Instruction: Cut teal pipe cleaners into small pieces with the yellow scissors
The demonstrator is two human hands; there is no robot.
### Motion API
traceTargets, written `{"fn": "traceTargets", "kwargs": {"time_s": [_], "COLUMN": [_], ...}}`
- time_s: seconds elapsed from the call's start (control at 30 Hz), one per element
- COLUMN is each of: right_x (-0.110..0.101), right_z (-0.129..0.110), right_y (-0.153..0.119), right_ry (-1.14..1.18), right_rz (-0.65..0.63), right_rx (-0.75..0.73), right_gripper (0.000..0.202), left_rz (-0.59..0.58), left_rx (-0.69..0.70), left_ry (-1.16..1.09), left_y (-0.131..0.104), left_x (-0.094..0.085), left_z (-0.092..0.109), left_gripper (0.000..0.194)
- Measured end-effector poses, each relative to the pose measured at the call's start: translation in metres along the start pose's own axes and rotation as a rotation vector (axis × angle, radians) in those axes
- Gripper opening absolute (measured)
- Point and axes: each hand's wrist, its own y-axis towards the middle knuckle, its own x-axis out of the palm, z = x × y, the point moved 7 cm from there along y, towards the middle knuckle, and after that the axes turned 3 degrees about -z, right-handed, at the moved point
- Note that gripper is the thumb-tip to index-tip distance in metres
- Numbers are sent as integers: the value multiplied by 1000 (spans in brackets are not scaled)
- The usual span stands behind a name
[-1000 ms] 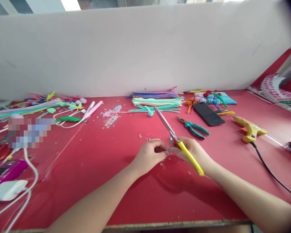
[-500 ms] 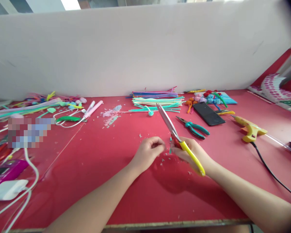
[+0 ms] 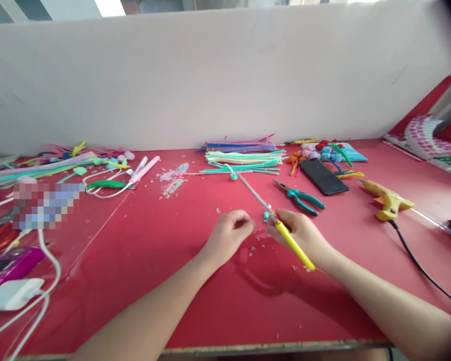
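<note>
Yellow-handled scissors (image 3: 293,244) are held in my right hand (image 3: 304,233), their closed-looking blades pointing up and to the left. A small teal fuzzy piece (image 3: 266,216) shows beside the blades, by the fingertips of that hand. To the left of it, my left hand (image 3: 231,233) has its thumb and forefinger pinched together; anything between the tips is too small to make out. Small pale clippings (image 3: 253,248) lie on the red table (image 3: 195,311) under and around both hands.
Bundled pipe cleaners (image 3: 244,158) lie by the white partition (image 3: 218,75). Teal pliers (image 3: 302,199), a black phone (image 3: 323,176) and a yellow glue gun (image 3: 393,200) are on the right. White cables (image 3: 48,255) and a pink tool (image 3: 145,170) lie on the left.
The scissors have turned, and their blade tips have swung left and down. More of the teal piece now shows beside them. My left hand has barely moved.
</note>
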Motion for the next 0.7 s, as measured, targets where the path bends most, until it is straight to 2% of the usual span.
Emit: {"fn": "traceTargets", "kwargs": {"time_s": [0.13,0.27,0.43,0.57,0.63,0.7], "right_x": [-27,-34,-37,-39,-41,-41], "right_z": [22,40,40,36,35,33], "right_y": [9,20,25,24,23,21], "right_ry": [-47,-176,-492,-623,-642,-635], "right_rz": [138,71,75,142,189,219], "right_rx": [139,219,207,165,156,143], "right_gripper": [16,17,22,21,19,19], "left_rz": [156,261,206,167,101,-38], "left_rx": [59,44,-8,-3,15,57], "left_ry": [107,181,274,326,346,392], "left_y": [4,10,16,16,14,10], "left_x": [-26,-43,-49,-54,-52,-42], "left_z": [0,-9,-18,-13,-7,-1], "left_gripper": [30,16,23,23,16,17]}}
